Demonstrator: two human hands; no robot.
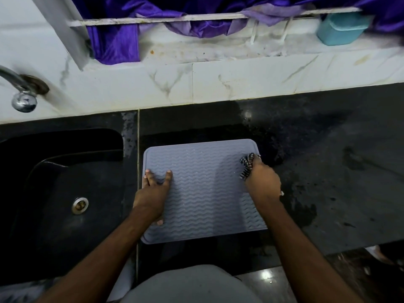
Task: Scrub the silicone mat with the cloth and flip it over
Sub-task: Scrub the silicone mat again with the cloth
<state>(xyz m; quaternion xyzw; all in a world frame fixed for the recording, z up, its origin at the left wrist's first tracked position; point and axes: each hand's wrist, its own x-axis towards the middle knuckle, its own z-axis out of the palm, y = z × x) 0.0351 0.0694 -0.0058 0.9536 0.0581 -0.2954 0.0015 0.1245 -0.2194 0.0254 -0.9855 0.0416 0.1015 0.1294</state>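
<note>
A grey silicone mat (203, 189) with wavy ridges lies flat on the black counter, ridged side up. My left hand (154, 193) presses flat on the mat's left part, fingers spread, holding nothing. My right hand (263, 182) is at the mat's right edge, closed around a bunched black-and-white checked cloth (247, 165) that pokes out above the fingers and touches the mat.
A black sink (65, 193) with a metal drain (80, 205) lies left of the mat, a chrome tap (21, 92) above it. The wet black counter (328, 160) stretches right. A white tiled ledge holds purple fabric (118, 40) and a teal container (341, 29).
</note>
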